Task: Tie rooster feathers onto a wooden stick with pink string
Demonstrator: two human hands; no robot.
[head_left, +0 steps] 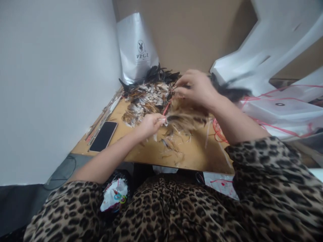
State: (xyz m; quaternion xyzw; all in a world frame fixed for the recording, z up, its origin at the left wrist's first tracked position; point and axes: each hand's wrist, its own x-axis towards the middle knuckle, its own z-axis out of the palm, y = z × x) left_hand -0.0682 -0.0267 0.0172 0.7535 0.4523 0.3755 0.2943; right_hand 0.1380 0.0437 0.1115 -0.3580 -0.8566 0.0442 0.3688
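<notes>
Feather bunch (188,121), brown/tan w/ some darker bits, is off the table surface approx. mid-frame, quill end at L hand (150,126), fluffy end spread to the R, under R hand (193,88). L hand: thumb + fingers together, clamped on the base of the bunch; small white bit (166,123) shows at the fingertips, can't tell what it is. R hand: above & just R of L hand, blurred; gap visible btwn thumb and index, but can't tell if the tips are closed on anything. Red strip (166,108) runs up from L fingertips twd R hand; whether R hand grips it, unclear.

Feather pile (148,99) behind L hand, mixed white/brown, w/ black feathers (161,73) along its back edge. Loose feather bits (173,148) on the wooden table (199,159) nr front edge. Silver bag (137,43) upright behind pile, rabbit logo + "PPGZ". Phone (103,136), dark screen, flat on table, L side, nr L forearm. Red cord (219,131) coiled on table next to R forearm; more red strands over a whitish plastic box (282,111) far R. Below table, L: black-lined bin (128,183) w/ white stuff + colored rings inside.
</notes>
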